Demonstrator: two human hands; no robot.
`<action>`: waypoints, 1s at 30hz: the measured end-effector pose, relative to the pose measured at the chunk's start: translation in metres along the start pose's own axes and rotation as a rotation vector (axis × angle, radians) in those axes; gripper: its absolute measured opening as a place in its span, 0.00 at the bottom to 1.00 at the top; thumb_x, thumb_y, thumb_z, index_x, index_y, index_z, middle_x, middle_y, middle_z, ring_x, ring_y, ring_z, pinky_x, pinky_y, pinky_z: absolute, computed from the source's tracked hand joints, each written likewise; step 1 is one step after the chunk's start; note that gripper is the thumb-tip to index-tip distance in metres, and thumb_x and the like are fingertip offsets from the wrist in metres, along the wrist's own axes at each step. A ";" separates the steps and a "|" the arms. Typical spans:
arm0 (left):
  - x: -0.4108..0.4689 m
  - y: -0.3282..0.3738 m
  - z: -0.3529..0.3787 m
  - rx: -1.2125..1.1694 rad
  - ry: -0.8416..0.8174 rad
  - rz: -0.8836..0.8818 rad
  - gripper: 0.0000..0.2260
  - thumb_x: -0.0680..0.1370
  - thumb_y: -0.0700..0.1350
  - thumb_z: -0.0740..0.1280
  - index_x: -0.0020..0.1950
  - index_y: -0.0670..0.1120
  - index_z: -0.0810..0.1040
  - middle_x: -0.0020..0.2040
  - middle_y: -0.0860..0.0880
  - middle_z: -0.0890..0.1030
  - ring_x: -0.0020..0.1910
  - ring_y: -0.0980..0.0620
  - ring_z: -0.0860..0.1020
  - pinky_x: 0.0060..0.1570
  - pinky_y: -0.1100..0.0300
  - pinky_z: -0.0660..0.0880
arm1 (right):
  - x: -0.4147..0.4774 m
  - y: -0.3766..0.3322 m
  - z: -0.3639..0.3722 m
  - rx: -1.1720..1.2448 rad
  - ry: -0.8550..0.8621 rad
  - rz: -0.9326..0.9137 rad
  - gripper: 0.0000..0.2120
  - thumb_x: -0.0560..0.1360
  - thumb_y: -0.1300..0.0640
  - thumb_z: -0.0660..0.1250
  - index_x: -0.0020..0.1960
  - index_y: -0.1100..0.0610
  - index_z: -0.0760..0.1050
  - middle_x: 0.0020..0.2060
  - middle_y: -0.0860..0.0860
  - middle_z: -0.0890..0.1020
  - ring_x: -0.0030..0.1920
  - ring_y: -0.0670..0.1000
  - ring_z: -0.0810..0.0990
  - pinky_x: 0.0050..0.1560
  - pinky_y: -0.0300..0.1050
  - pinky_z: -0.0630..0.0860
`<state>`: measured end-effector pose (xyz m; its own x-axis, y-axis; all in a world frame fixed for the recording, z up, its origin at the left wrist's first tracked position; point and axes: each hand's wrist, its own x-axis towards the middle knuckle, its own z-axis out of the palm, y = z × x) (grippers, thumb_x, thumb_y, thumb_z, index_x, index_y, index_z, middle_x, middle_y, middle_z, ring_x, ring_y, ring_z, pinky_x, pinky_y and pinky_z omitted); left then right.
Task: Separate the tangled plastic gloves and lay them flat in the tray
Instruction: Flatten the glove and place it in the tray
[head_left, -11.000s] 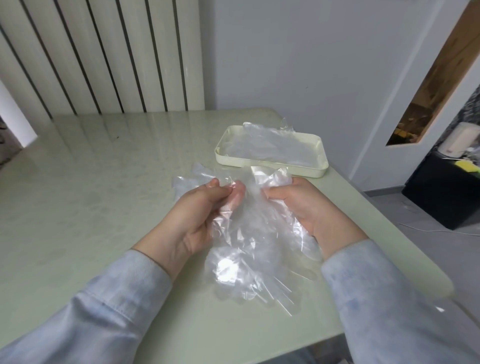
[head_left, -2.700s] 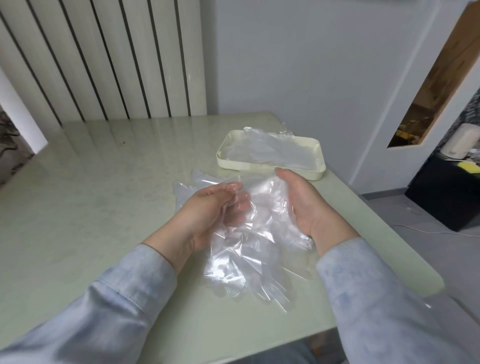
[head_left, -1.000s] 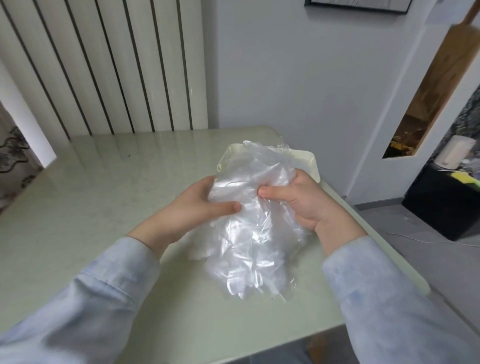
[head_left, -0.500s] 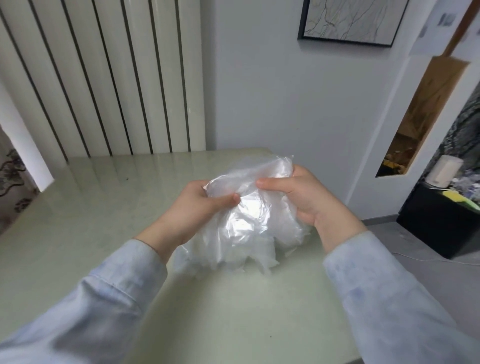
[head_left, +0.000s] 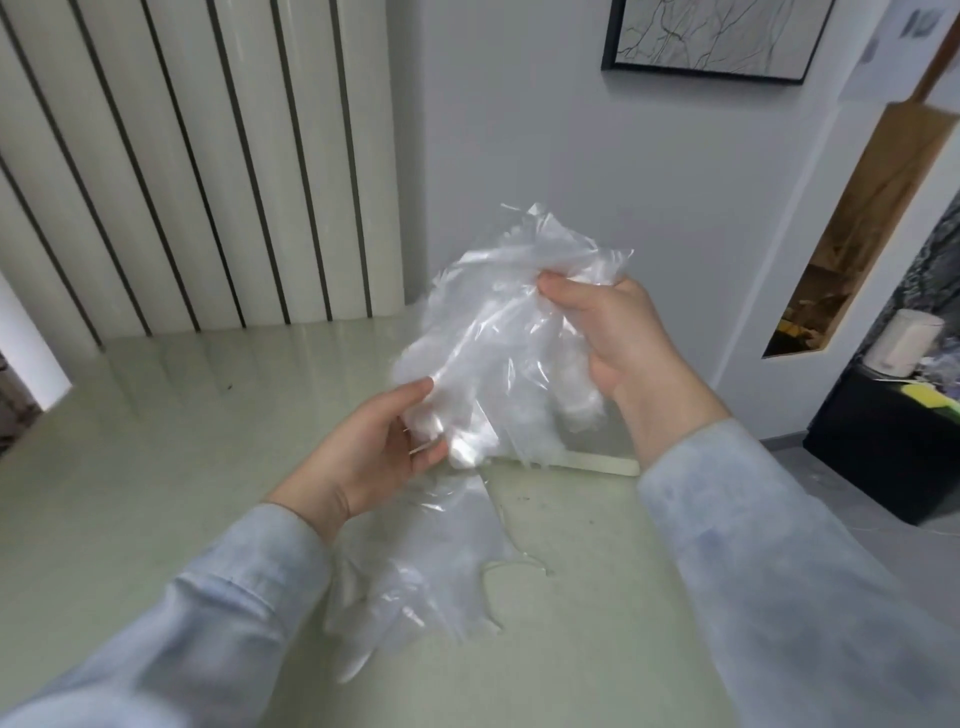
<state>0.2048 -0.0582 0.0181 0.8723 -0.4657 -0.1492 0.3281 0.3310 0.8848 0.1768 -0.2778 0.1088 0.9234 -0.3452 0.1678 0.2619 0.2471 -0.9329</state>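
i hold the glove clump (head_left: 498, 353) off the desk (head_left: 156, 467), right fingers (head_left: 563, 287) pinching its top, left fingers (head_left: 413, 391) gripping below, to tease gloves apart.

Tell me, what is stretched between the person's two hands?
A crumpled bunch of clear plastic gloves, pinched low by the left hand and high by the right hand, seen in the head view.

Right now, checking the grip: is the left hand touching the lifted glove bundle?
Touching. Head view: the left hand pinches the lower edge of the glove bundle.
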 end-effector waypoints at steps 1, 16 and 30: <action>0.006 0.000 0.002 -0.083 -0.011 -0.044 0.09 0.73 0.49 0.75 0.50 0.48 0.83 0.44 0.47 0.81 0.42 0.49 0.80 0.42 0.56 0.81 | 0.006 0.002 0.001 0.036 0.012 0.008 0.07 0.74 0.69 0.72 0.50 0.61 0.82 0.38 0.52 0.86 0.38 0.50 0.86 0.37 0.44 0.82; 0.053 -0.013 0.074 -0.457 -0.070 -0.038 0.19 0.81 0.55 0.64 0.63 0.43 0.81 0.60 0.42 0.84 0.57 0.46 0.84 0.55 0.50 0.82 | 0.041 0.017 0.003 0.222 0.074 0.064 0.10 0.73 0.67 0.74 0.54 0.61 0.81 0.42 0.56 0.85 0.44 0.56 0.86 0.50 0.55 0.84; 0.123 -0.012 0.060 0.313 0.377 0.053 0.06 0.77 0.35 0.70 0.42 0.43 0.76 0.38 0.44 0.79 0.26 0.52 0.78 0.25 0.63 0.75 | 0.059 0.092 -0.066 0.068 0.491 0.335 0.08 0.75 0.70 0.69 0.53 0.61 0.77 0.42 0.55 0.80 0.40 0.55 0.81 0.37 0.44 0.79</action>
<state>0.2865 -0.1688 0.0160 0.9744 -0.1058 -0.1983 0.2050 0.0566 0.9771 0.2367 -0.3354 0.0118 0.7252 -0.6128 -0.3141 0.0111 0.4665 -0.8844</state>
